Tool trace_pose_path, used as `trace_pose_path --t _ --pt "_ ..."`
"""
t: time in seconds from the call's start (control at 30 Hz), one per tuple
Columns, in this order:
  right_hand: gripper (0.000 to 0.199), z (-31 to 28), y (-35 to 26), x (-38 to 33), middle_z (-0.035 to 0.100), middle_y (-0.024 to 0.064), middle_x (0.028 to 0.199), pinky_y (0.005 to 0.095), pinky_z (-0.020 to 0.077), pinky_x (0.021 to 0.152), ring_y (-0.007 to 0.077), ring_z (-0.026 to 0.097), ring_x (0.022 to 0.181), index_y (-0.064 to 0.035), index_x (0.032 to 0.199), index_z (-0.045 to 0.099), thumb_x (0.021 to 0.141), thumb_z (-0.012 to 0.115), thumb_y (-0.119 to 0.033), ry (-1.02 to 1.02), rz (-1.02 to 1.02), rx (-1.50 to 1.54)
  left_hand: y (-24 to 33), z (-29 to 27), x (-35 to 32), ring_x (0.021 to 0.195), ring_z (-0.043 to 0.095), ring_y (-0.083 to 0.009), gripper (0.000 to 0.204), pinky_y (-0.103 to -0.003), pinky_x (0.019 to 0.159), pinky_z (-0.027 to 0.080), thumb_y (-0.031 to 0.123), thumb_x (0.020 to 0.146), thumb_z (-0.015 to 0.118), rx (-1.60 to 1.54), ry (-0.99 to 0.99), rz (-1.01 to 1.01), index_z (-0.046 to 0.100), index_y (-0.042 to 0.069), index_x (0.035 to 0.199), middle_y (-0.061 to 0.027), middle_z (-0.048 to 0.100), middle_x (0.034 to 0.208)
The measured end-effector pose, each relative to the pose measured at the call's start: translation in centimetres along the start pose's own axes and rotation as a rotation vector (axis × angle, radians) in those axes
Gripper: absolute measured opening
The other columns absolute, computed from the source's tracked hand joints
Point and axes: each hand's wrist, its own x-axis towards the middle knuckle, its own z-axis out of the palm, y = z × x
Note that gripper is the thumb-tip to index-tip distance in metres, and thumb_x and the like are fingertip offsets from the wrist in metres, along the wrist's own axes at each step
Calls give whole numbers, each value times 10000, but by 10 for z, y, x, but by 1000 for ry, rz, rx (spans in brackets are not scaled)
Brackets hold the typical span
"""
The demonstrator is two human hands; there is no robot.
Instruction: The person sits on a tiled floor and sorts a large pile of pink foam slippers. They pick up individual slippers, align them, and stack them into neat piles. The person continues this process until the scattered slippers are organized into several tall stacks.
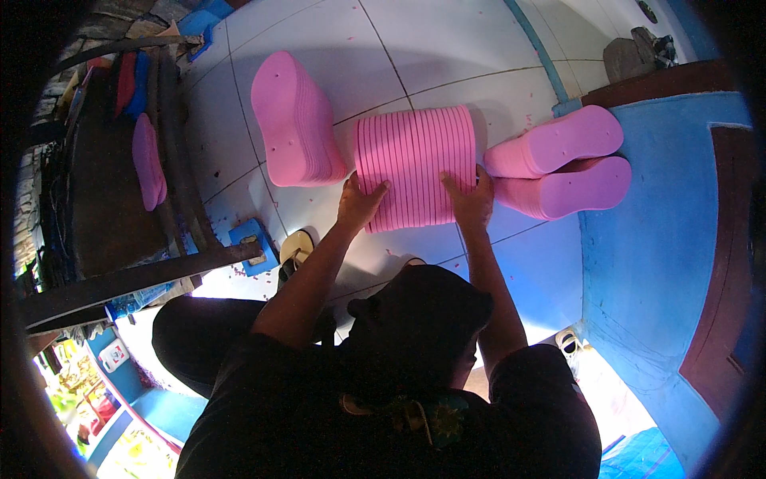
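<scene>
A thick stack of pink foam sandal soles (416,148) lies on its side on the tiled floor, the edges of the soles facing up as parallel ridges. Pressed against its left end is my left hand (361,206), thumb on top. My right hand (472,197) grips the opposite end the same way, so the stack is held between both palms. To the left of it stands an upright stack of pink soles (295,120), with small holes in the top one. Two more stacks of pink soles (570,144) sit side by side just beyond my right hand.
At the left is a dark wooden bench (112,176), with a few pink soles (147,164) at its edge. Near its leg sits a blue block (255,247). A blue wall panel (646,239) closes off the right. Small pink scraps dot the white tiles (335,32).
</scene>
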Motion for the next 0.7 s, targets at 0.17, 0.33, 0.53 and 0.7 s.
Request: trace_pose_path --t 0.17,0.33,0.53,0.7 --pt "852 4 0 1 538 215 1170 495 412 962 378 520 1110 5 1277 448 665 817 -460 19 -74 -86 7 2 -4 1167 537 -353 789 -444 990 440 432 810 696 -23 -1 -31 351 18 1386 -242 498 1281" --pt "953 4 -6 1 496 210 1218 530 389 980 387 484 1164 -6 1328 393 647 812 -524 -56 6 15 -5 3 1 1118 581 -357 762 -445 946 480 401 814 704 31 27 30 361 6 1368 -249 528 1268" --pt "1095 7 -23 -2 422 214 1304 583 346 994 402 415 1239 -25 1407 267 630 796 -587 -29 50 -202 5 4 -1 1094 597 -341 711 -436 928 491 376 819 702 40 19 -10 395 9 1344 -239 560 1227" --pt "1151 8 -27 0 370 228 1372 582 292 1038 404 351 1301 -28 1426 237 604 802 -602 -72 85 -191 -10 7 4 1088 601 -321 691 -422 918 500 333 821 716 -38 20 9 398 3 1338 -224 565 1224"
